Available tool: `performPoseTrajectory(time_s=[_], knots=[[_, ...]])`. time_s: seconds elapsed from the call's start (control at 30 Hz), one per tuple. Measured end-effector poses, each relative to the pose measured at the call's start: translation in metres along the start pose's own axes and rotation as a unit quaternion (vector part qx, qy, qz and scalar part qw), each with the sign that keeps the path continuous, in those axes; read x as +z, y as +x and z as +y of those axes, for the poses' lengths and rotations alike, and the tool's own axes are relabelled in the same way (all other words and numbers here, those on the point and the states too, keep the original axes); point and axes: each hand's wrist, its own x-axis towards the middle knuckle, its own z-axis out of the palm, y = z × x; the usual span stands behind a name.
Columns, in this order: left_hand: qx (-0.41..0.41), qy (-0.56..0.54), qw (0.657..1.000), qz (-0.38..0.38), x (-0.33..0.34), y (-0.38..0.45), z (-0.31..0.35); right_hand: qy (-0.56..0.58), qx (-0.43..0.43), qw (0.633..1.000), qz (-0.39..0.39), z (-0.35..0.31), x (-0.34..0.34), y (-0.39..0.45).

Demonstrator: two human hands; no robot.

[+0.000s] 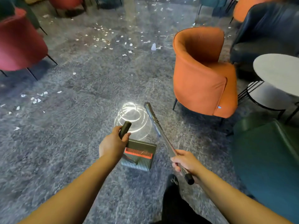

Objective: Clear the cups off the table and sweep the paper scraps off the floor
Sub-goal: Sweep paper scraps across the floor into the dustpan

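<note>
Head view looked down on two bare forearms over a grey, marbled, glossy floor [80, 143]. The left hand [111, 146] was curled round the upright handle of a dustpan [139, 155], whose grey tray with a red comb strip sat low, just in front of the person. The right hand [186, 162] gripped a long metal broom handle [160, 131] that slanted away toward the floor; its brush end was blurred and I could not make out the bristles.

Judging from the scene, the sweeping had barely begun. Paper scraps [103, 38] lay thickly scattered across the far floor, with a larger crumpled piece [153, 46] near the orange chair [200, 73]. A smaller cluster of scraps [36, 99] lay to the left, well apart from the dustpan. No scraps could be seen in the tray. The round white worktop [278, 71] at the right showed no cups on the part in view, so that half of the job seemed done, though its far edge ran out of frame.

A bright ring of reflected ceiling light [132, 118] glared on the floor just beyond the dustpan, suggesting a smooth, polished surface on which light scraps would slide easily. The room was a lounge: red armchairs [21, 44] at left, a dark leather chair [267, 31] behind the worktop, and a teal seat [267, 159] close at right. Chair legs near the scraps would probably call for careful reaching.
</note>
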Motion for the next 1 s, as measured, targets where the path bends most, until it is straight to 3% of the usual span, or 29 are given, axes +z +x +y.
performPoseTrajectory(time_s=[0.43,0.7,1.0], knots=[[-0.047,-0.022,0.998,0.030,-0.024,0.256,0.074,-0.013,0.011,0.998,-0.053,-0.211,-0.043,0.208],[-0.039,-0.050,0.998,0.024,-0.049,0.410,0.081,0.011,0.028,0.997,-0.076,-0.321,-0.016,0.328],[-0.033,-0.066,0.997,0.003,-0.071,0.601,0.091,-0.015,0.042,0.999,-0.028,-0.435,0.020,0.468]])
